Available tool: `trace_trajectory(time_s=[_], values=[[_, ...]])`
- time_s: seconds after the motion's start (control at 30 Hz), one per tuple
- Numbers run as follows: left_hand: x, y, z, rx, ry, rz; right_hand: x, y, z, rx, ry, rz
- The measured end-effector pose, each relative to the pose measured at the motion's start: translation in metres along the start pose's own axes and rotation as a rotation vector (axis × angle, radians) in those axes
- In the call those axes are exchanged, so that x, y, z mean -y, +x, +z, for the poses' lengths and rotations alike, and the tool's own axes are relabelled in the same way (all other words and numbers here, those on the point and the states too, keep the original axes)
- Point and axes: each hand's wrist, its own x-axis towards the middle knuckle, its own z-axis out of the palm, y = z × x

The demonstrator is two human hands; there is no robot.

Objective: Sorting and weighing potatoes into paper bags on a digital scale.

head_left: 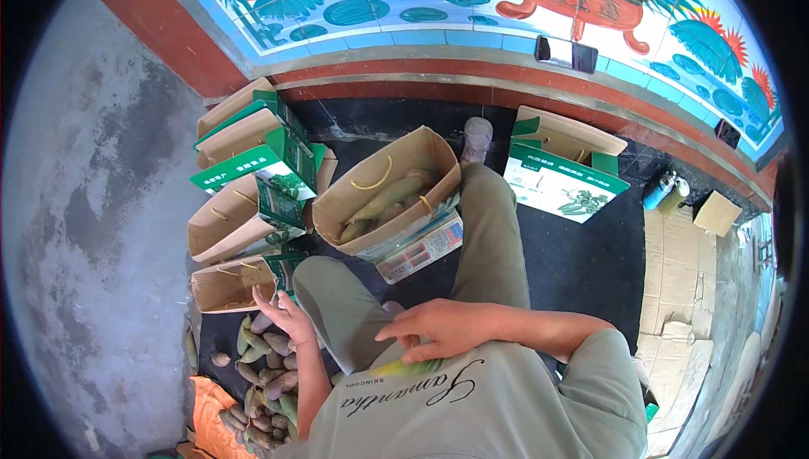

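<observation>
My left hand [289,317] is beside my knee with its fingers spread and nothing in them, over a pile of brownish-purple and green root-like vegetables [278,383] on the floor. My right hand [434,330] hovers before my belly, fingers stretched and thumb apart, with nothing visible in it. A yellow-green patch [409,368] shows below it on my shirt; I cannot tell whether it is print or a thing. Between my legs an open cardboard box [379,227] with yellow cord handles holds several long greenish-brown vegetables [392,198]. It rests on a printed carton [425,250].
Open green-and-white gift boxes [261,164] and cardboard boxes [223,223] line the left side. Another green box [565,177] stands at the right. Bottles [670,192] and flattened cardboard [678,282] lie farther right. Orange cloth [211,413] lies by the pile. A painted tile wall [404,4] closes the far side.
</observation>
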Motion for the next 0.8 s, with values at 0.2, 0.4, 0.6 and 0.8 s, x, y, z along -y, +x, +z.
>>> trace_trajectory(time_s=[0.2,0.4,0.6,0.8], values=[[-0.031,0.004,-0.011,0.011,-0.004,0.093,-0.018,-0.022,0.004,-0.216,0.039,0.026],[-0.066,0.007,-0.03,-0.042,0.111,0.215,-0.045,-0.031,0.013,-0.455,-0.161,0.108],[-0.081,0.018,-0.024,-0.051,0.158,0.335,-0.052,-0.033,0.02,-0.545,-0.281,0.089],[-0.076,0.023,0.002,-0.023,0.138,0.44,-0.05,-0.032,0.028,-0.607,-0.435,0.034]])
